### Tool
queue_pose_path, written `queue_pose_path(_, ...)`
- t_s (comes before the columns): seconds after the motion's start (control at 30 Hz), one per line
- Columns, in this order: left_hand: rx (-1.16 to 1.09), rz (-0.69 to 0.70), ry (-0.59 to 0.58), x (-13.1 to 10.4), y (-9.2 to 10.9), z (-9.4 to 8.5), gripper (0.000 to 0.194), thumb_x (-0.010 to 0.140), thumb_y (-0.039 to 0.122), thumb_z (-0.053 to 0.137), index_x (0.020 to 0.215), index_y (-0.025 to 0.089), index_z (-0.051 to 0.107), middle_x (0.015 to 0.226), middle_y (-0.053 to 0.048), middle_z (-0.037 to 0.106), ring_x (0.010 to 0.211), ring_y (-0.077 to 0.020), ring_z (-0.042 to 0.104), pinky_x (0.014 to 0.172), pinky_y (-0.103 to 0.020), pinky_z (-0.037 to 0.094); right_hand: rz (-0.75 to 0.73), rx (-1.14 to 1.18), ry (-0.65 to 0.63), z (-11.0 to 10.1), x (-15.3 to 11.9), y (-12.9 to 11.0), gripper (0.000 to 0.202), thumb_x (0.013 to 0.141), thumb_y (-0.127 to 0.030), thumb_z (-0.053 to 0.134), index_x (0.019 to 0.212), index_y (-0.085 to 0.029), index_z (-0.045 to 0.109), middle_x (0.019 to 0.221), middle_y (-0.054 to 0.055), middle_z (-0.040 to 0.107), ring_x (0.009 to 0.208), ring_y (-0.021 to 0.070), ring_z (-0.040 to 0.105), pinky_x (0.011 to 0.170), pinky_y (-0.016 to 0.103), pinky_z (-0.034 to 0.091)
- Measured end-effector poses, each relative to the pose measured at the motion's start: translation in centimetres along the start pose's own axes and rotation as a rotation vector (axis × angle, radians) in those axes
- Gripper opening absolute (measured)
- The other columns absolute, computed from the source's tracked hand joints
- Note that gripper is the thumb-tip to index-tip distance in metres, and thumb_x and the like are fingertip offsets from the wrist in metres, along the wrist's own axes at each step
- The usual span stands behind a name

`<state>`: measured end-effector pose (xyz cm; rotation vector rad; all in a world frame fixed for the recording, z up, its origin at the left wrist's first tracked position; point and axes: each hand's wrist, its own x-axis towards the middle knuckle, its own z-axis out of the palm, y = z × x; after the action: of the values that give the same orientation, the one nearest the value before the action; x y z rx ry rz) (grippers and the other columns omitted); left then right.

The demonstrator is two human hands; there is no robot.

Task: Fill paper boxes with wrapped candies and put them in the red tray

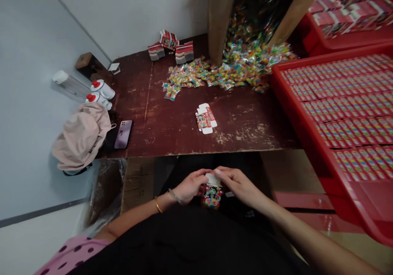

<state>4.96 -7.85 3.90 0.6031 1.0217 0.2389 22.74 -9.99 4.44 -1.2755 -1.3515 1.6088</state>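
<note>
Below the table's front edge, close to my body, I hold a small printed candy box (212, 196) with a white flap at its top. My left hand (190, 187) grips its left side, fingers curled around it. At the upper right, my right hand (236, 180) pinches the white flap. Whether the box has anything inside is hidden. On the table in front of my hands lies a flattened, unfolded candy box (205, 119) with its white flaps spread out. Farther back, a long heap of small wrapped candies (221, 72) spills across the tabletop.
A red tray (278, 76) with rows of packed boxes stands at the right, another red tray (325, 41) behind it. Stacks of flat boxes (184, 53) lie at the back. A phone (123, 134), a beige cloth bag (82, 133) and white bottles (102, 89) are on the left.
</note>
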Motion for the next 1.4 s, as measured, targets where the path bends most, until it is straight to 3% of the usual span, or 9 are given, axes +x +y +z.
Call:
queue_pose_path(0.23,-0.121,0.007,-0.177,0.2,-0.4,-0.8,0.044,0.068,0.031,0.062,0.108,0.013,0.060,0.079,-0.003,0.061,0.064,-0.0128,0.058,0.065,-0.028,0.045,0.047,-0.063,-0.069,0.0,0.1,0.2,0.032,0.085,-0.045,0.058,0.091,-0.020,0.075,0.083,0.004,0.072,0.075,0.0181,0.065,0.068,0.029,0.051)
queue_pose_path(0.33,-0.065,0.022,-0.319,0.2,-0.6,-1.3,0.057,0.064,0.024,0.070,0.118,0.015,0.055,0.090,-0.006,0.064,0.074,-0.0164,0.062,0.073,-0.032,0.046,-0.105,-0.215,-0.088,-0.3,-0.2,0.0,0.032,0.092,-0.040,0.049,0.092,-0.022,0.075,0.092,0.006,0.072,0.086,0.0186,0.065,0.078,0.031,0.051)
queue_pose_path(0.53,0.111,0.018,-0.303,0.3,-0.5,-1.5,0.043,0.065,0.019,0.074,0.106,0.016,0.063,0.083,0.000,0.064,0.073,-0.0103,0.058,0.073,-0.024,0.041,-0.425,-0.703,-0.030,-0.2,-1.7,0.5,0.029,0.094,-0.029,0.045,0.114,-0.026,0.066,0.108,0.010,0.065,0.090,0.0215,0.059,0.079,0.039,0.049)
queue_pose_path(0.73,0.121,0.022,-0.321,0.4,-0.4,-1.7,0.031,0.067,0.023,0.074,0.095,0.014,0.066,0.075,0.003,0.062,0.063,-0.0058,0.052,0.066,-0.021,0.037,-0.585,-0.636,0.156,0.6,-2.5,3.4,0.039,0.090,-0.020,0.051,0.128,-0.024,0.055,0.100,0.009,0.065,0.090,0.0207,0.058,0.079,0.038,0.051)
queue_pose_path(0.9,0.051,0.014,-0.303,0.6,-0.5,-1.6,0.036,0.064,0.026,0.077,0.096,0.013,0.066,0.080,-0.002,0.065,0.069,-0.0097,0.057,0.072,-0.025,0.041,-0.436,-0.512,0.131,1.7,-2.3,4.6,0.045,0.087,-0.026,0.057,0.131,-0.031,0.052,0.117,0.009,0.061,0.108,0.0255,0.055,0.089,0.045,0.048)
queue_pose_path(1.07,-0.054,0.340,-0.078,1.3,1.7,-1.4,0.042,0.067,0.025,0.075,0.106,0.015,0.061,0.099,-0.008,0.065,0.088,-0.0176,0.060,0.084,-0.032,0.044,-0.109,0.064,0.204,3.0,-1.3,5.7,0.060,0.081,-0.045,0.063,0.134,-0.024,0.046,0.124,0.011,0.060,0.105,0.0249,0.062,0.085,0.038,0.054)
queue_pose_path(1.2,0.257,0.571,0.073,2.2,4.7,-3.2,0.041,0.066,0.021,0.074,0.104,0.016,0.059,0.088,-0.001,0.061,0.080,-0.0132,0.055,0.077,-0.025,0.041,-0.036,-0.002,0.260,-0.1,0.4,3.3,0.034,0.085,-0.045,0.056,0.106,-0.020,0.066,0.100,0.008,0.071,0.091,0.0237,0.066,0.083,0.035,0.053)
queue_pose_path(1.33,0.680,0.491,-0.167,3.4,5.6,-4.4,0.023,0.068,0.021,0.070,0.090,0.016,0.063,0.076,0.003,0.058,0.074,-0.0123,0.052,0.071,-0.024,0.041,-0.171,-0.303,0.024,-6.6,5.5,-0.7,0.033,0.089,-0.043,0.051,0.111,-0.024,0.067,0.106,0.006,0.071,0.100,0.0227,0.065,0.091,0.035,0.049)
queue_pose_path(1.4,0.662,0.360,-0.329,4.1,4.8,-3.7,0.024,0.070,0.027,0.070,0.090,0.016,0.062,0.074,0.003,0.058,0.069,-0.0119,0.053,0.066,-0.024,0.042,-0.246,-0.500,0.072,-11.2,9.7,-1.9,0.039,0.089,-0.045,0.048,0.120,-0.025,0.062,0.116,0.007,0.067,0.107,0.0232,0.062,0.095,0.037,0.047)
